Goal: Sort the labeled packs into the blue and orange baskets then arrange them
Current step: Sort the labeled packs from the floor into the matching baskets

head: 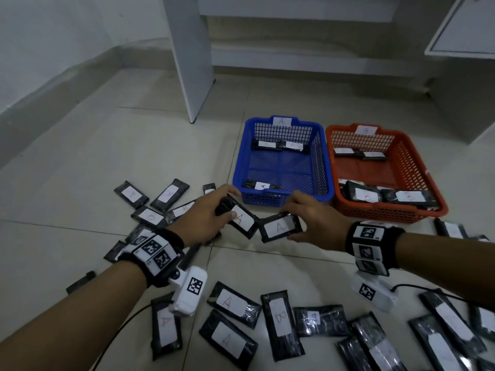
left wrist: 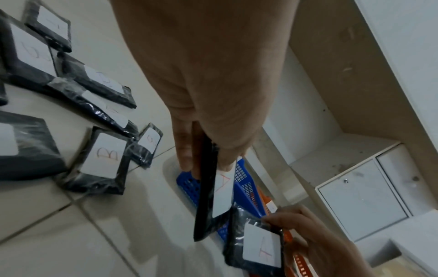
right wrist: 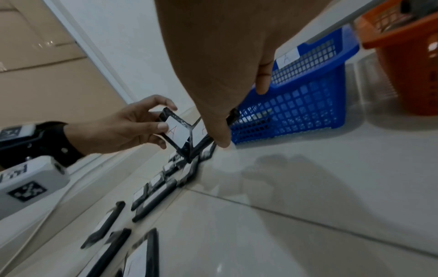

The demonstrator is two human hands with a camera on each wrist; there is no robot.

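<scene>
Probably an office or storeroom: pale tiled floor point(head: 134, 145), white desk panel point(head: 187, 57), white cabinet point(head: 463, 25).

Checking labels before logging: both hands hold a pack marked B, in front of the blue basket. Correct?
Not quite. The left hand and right hand each hold a pack marked A, not B: left pack, right pack. The head view shows both labels. They are in front of the blue basket.
</scene>
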